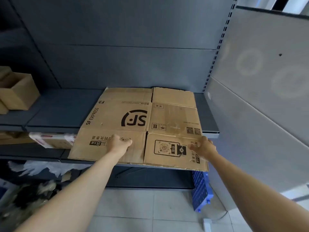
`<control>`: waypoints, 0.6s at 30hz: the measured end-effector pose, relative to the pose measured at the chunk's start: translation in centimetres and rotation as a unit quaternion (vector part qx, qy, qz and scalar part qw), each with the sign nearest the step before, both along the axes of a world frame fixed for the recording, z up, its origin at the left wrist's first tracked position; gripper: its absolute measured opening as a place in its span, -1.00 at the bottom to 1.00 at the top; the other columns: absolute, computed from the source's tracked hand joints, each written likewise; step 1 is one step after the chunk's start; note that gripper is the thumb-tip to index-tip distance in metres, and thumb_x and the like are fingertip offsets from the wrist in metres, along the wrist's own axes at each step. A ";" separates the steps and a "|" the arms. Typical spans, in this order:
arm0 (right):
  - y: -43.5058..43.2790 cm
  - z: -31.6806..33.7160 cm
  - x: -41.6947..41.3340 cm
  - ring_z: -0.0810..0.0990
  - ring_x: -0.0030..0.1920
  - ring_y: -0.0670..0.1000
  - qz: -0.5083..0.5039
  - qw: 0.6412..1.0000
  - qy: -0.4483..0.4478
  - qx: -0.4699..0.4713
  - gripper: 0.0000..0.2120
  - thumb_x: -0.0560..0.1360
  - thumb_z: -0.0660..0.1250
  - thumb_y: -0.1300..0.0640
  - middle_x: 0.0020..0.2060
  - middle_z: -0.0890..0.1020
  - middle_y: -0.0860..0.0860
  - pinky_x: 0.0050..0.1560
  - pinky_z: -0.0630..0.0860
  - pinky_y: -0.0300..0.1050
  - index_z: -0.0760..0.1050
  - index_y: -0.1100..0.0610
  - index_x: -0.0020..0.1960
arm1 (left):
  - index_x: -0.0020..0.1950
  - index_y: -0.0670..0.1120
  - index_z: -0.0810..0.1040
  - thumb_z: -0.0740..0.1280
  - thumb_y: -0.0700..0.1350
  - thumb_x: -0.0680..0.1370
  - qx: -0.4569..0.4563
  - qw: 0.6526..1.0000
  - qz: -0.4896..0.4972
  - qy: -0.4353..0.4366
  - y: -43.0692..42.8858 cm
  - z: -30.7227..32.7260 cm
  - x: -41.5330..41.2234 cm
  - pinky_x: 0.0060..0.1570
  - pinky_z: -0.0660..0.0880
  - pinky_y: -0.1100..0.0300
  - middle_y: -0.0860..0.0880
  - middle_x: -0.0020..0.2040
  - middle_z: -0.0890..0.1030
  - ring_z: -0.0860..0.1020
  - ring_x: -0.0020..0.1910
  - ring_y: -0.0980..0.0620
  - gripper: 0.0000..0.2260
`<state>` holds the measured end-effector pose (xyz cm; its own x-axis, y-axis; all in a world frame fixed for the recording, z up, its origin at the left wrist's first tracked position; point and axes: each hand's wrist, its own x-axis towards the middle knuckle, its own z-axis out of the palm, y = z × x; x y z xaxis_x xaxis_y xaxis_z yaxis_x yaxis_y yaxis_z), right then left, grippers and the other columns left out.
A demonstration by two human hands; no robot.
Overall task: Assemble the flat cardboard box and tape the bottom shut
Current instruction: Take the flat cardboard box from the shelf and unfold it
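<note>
The flat cardboard box (133, 124) was laid unfolded on a dark metal shelf (55, 111), its near flaps overhanging the shelf's front edge, its far flaps close to the grey back panel (117, 64). A large SF logo and "SF EXPRESS" lettering were seen printed on its upper face (upside down from the wearer's side). The left hand (119, 143) was pressed onto the near left flap, fingers curled under into a loose fist; whether any cardboard was pinched in that grip could not be told. The right hand (204, 146) was set on the near right flap by the box's right edge, fingers spread and flat, nothing enclosed. At the far left of the same shelf a small assembled carton (18, 91) was stood, well apart from the flat box. On the shelf below, a taped parcel (53, 139) was partly covered by the overhanging flap. Crumpled plastic wrap (41, 168) was heaped lower left, and a blue perforated crate (200, 190) was propped on the tiled floor (142, 211) under the box's right corner
</note>
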<state>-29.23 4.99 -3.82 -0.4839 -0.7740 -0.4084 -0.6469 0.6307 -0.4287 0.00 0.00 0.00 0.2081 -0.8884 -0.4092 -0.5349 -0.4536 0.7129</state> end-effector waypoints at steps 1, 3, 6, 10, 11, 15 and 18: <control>-0.1 -0.4 -0.1 0.47 0.26 0.23 -0.027 0.999 -0.033 -0.009 -0.30 0.43 0.39 -0.14 0.27 0.45 0.17 0.21 0.48 0.19 0.20 0.15 0.41 | 0.42 -0.25 0.30 0.39 -0.04 0.51 0.012 1.000 0.027 0.005 -0.1 -0.2 0.2 0.19 0.41 0.03 -0.20 0.38 0.40 0.42 0.32 -0.18 -0.43; -0.4 -1.1 -0.4 0.57 0.15 0.22 -0.085 0.988 -0.122 -0.029 -0.32 0.45 0.42 -0.03 0.19 0.53 0.19 0.14 0.54 0.19 0.15 0.20 0.38 | 0.42 -0.27 0.30 0.41 -0.09 0.50 0.030 0.995 0.082 0.041 -0.5 -1.2 1.0 0.28 0.38 -0.02 -0.21 0.40 0.40 0.40 0.35 -0.20 -0.42; -0.6 -1.9 -1.0 0.68 -0.06 0.19 -0.161 0.955 -0.242 -0.062 -0.48 0.49 0.40 0.11 0.00 0.66 0.19 0.01 0.61 0.22 0.24 0.23 0.32 | 0.45 -0.25 0.27 0.43 -0.14 0.48 0.053 0.980 0.166 0.095 -0.8 -2.6 1.9 0.36 0.31 -0.04 -0.19 0.44 0.37 0.36 0.39 -0.20 -0.40; -0.2 -1.4 -1.4 0.69 -0.09 0.20 -0.193 0.919 -0.327 -0.104 -0.68 0.51 0.36 0.19 -0.04 0.69 0.20 -0.07 0.63 0.20 0.44 0.19 0.24 | 0.46 -0.21 0.24 0.43 -0.15 0.49 0.093 0.942 0.267 0.183 -0.9 -2.2 2.5 0.33 0.35 -0.10 -0.17 0.41 0.37 0.35 0.38 -0.21 -0.39; 0.0 -1.1 -1.3 0.69 -0.09 0.19 -0.205 0.909 -0.344 -0.112 -0.65 0.51 0.37 0.21 -0.02 0.68 0.20 -0.13 0.63 0.14 0.42 0.17 0.27 | 0.42 -0.17 0.27 0.46 -0.15 0.45 0.092 0.926 0.290 0.225 -1.0 -2.2 2.9 0.27 0.39 -0.12 -0.11 0.35 0.40 0.36 0.35 -0.20 -0.39; 0.2 0.3 -0.6 0.67 -0.17 0.12 -0.246 0.881 -0.373 -0.153 -0.53 0.49 0.39 0.27 -0.01 0.67 0.17 -0.26 0.60 0.03 0.40 0.09 0.36 | 0.30 -0.12 0.36 0.57 -0.19 0.27 0.075 0.879 0.359 0.305 -1.4 -1.8 4.7 -0.08 0.54 -0.01 -0.06 0.19 0.47 0.47 0.18 -0.15 -0.33; 0.6 1.9 0.3 0.66 -0.18 0.09 -0.249 0.877 -0.368 -0.183 -0.56 0.48 0.39 0.28 -0.07 0.67 0.12 -0.13 0.60 0.06 0.44 0.07 0.33 | 0.32 -0.20 0.38 0.42 -0.27 0.48 0.038 0.873 0.355 0.331 -1.7 -0.3 5.1 0.12 0.54 0.01 -0.15 0.07 0.45 0.50 0.17 -0.13 -0.56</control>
<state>-28.88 5.59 -1.91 -0.5095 -0.6856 -0.5200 0.2069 0.4889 -0.8474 5.06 -1.67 -0.27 0.3910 -0.5968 -0.7007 0.4190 -0.5624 0.7128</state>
